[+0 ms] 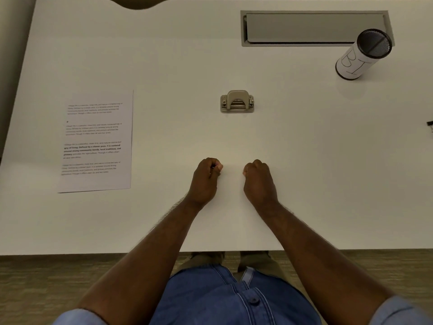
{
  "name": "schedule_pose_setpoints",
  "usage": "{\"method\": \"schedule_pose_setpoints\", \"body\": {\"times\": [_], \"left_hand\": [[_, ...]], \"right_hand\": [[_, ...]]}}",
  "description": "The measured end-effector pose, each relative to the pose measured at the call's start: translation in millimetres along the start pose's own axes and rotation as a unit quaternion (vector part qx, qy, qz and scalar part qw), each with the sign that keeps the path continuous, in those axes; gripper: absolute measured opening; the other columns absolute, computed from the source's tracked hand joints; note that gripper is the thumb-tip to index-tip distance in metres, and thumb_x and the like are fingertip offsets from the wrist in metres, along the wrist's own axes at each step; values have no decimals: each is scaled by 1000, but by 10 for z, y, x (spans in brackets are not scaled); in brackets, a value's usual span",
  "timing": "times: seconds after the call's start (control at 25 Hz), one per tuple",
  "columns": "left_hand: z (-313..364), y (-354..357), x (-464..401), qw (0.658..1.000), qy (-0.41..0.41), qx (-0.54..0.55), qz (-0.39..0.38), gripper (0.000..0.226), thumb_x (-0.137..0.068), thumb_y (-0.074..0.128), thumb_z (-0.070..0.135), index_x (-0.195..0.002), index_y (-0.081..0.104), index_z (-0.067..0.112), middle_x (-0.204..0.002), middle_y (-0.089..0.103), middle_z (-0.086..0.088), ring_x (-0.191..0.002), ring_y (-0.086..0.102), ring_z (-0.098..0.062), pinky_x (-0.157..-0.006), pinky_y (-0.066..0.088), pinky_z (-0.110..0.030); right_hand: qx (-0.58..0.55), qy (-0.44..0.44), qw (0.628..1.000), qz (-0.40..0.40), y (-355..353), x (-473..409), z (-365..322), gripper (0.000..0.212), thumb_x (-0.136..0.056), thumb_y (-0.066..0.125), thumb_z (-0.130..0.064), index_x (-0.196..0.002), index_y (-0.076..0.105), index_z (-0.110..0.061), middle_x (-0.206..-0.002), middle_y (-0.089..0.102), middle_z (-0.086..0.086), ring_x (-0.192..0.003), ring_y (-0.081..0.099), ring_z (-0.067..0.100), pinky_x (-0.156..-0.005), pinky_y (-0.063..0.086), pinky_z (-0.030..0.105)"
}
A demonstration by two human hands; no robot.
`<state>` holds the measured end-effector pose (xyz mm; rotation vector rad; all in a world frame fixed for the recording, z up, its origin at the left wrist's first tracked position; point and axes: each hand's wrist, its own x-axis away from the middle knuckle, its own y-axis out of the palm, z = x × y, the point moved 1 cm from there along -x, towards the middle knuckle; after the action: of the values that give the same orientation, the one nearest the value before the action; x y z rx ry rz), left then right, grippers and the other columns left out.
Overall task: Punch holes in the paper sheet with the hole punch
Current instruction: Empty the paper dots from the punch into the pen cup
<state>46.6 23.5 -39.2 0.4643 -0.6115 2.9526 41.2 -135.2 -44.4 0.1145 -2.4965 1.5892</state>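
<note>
A printed paper sheet point(96, 141) lies flat on the left part of the white desk point(304, 160). A small grey two-hole punch point(237, 102) stands near the desk's middle, apart from the sheet. My left hand point(206, 180) and my right hand point(259, 181) rest side by side on the desk, nearer to me than the punch. Both are curled into loose fists and hold nothing. Neither hand touches the paper or the punch.
A black mesh cup wrapped in white paper point(363, 53) stands at the back right. Behind it sits a grey cable hatch point(311, 28) set into the desk. A small dark item point(430, 124) pokes in at the right edge. The desk's front edge runs just below my forearms.
</note>
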Motion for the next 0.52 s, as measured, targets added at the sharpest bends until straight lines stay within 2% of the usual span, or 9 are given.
{"method": "schedule_pose_setpoints", "body": {"times": [0.16, 0.32, 0.4, 0.52], "left_hand": [[-23, -5, 18, 1000, -12, 17, 0, 15, -99, 44, 12, -91, 56, 7, -89, 57, -2, -83, 52, -16, -73, 41, -19], [0, 24, 4, 999, -30, 41, -4, 14, -99, 45, 14, -92, 56, 10, -90, 57, 0, -83, 53, -15, -73, 42, -19], [13, 25, -19, 998, -33, 53, -1, 13, -99, 46, 15, -93, 56, 11, -91, 57, 0, -83, 55, -15, -74, 43, -20], [24, -8, -38, 998, -35, 57, 4, 13, -99, 46, 16, -93, 56, 13, -96, 59, -3, -81, 56, -11, -70, 42, -12]], "right_hand": [[-6, 27, 999, -37, 2, -10, 8, 23, -83, 41, 9, -92, 57, -6, -99, 54, 10, -95, 48, 25, -70, 38, 29], [6, -1, 998, -65, -21, -85, 38, 16, -90, 41, 2, -91, 57, 2, -98, 57, 20, -93, 53, 33, -80, 43, 37], [-77, 41, 996, -22, -68, -77, 88, 13, -89, 47, -4, -84, 58, 1, -89, 61, 16, -84, 55, 28, -73, 42, 31], [-230, 148, 961, 30, -162, -25, 183, 4, -76, 63, -8, -73, 61, -7, -70, 63, -1, -66, 57, 13, -64, 42, 23]]}}
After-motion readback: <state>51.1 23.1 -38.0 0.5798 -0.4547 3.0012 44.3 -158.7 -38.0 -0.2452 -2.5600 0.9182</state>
